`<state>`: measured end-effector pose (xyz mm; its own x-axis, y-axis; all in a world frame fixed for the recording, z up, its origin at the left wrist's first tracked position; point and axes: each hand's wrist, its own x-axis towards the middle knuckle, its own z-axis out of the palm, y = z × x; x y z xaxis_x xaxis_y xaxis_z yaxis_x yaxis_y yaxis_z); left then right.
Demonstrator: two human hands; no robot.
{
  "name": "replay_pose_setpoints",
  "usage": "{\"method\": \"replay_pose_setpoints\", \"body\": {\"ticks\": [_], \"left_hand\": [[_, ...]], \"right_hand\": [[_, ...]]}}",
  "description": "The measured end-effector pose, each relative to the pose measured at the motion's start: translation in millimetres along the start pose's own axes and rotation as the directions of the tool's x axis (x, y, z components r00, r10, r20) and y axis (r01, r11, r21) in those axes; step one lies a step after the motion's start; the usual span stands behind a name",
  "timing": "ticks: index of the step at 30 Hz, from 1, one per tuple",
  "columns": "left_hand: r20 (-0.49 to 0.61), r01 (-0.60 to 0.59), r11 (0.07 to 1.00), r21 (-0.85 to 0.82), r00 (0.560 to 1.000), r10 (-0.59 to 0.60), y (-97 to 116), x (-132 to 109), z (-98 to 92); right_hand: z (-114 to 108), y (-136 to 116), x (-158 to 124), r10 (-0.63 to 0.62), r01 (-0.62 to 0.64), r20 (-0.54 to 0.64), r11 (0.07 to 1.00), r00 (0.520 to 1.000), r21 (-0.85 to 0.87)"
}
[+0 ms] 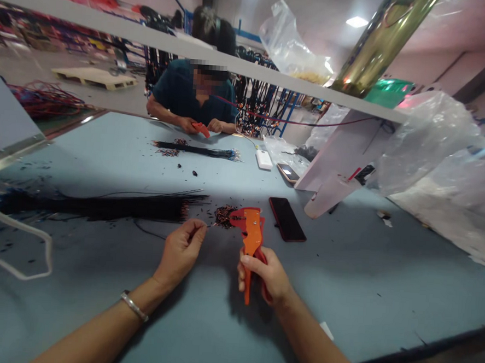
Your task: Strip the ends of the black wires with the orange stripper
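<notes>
"Starting at the fingers: how set in the left hand (182, 249)?"

"Pinched narrow, thumb against forefinger, just left of the frame's centre. Holding a thin black wire (151, 234), with a pale tip poking out to the right."

"And in the right hand (272, 276)?"

"Wrapped around the handles of an orange-and-red, pistol-shaped wire stripper (253, 231), right of centre. Can't tell how tightly squeezed."

"Nearest to that?"

"At the left of the tool's head, find a loose heap of dark and copper-coloured clippings (224, 216). Can't tell whether touching."

"Farther left?"

"See a thick, long bundle of black wires (130, 206) stretching across the middle left, with coppery tips toward the heap."

"To the right?"

"Note a black smartphone with a red edge (288, 220), lying flat on the blue-grey bench (343, 286), then a tapered whitish plastic cup (327, 200) farther right."

"Toward the top?"

"See a thinner bundle of black wires (199, 150) at upper centre, and behind it a co-worker in a dark teal shirt (178, 87), holding a small orange tool (202, 129)."
</notes>
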<state>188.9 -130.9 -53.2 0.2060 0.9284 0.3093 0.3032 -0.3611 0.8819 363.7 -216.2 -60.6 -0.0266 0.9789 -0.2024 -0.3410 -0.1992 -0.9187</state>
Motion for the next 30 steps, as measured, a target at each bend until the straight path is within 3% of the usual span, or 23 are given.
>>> {"method": "replay_pose_setpoints", "body": {"ticks": [17, 24, 30], "left_hand": [[-0.014, 0.032, 0.999, 0.005, 0.999, -0.032, -4.5, -0.8, 0.7], [-0.029, 0.045, 0.999, -0.030, 0.999, -0.046, -4.0, -1.0, 0.1], [-0.017, 0.030, 1.000, -0.008, 0.999, -0.030, -5.4, -0.3, 0.3]], "right_hand": [[3.9, -3.9, -0.7, 0.042, -0.062, 0.108, 0.980, 0.993, 0.191], [0.8, 0.4, 2.2, -0.012, -0.014, 0.161, 0.987, 0.987, 0.160], [5.2, -2.6, -2.5, -0.019, 0.004, 0.131, 0.993, 0.991, 0.118]]}}
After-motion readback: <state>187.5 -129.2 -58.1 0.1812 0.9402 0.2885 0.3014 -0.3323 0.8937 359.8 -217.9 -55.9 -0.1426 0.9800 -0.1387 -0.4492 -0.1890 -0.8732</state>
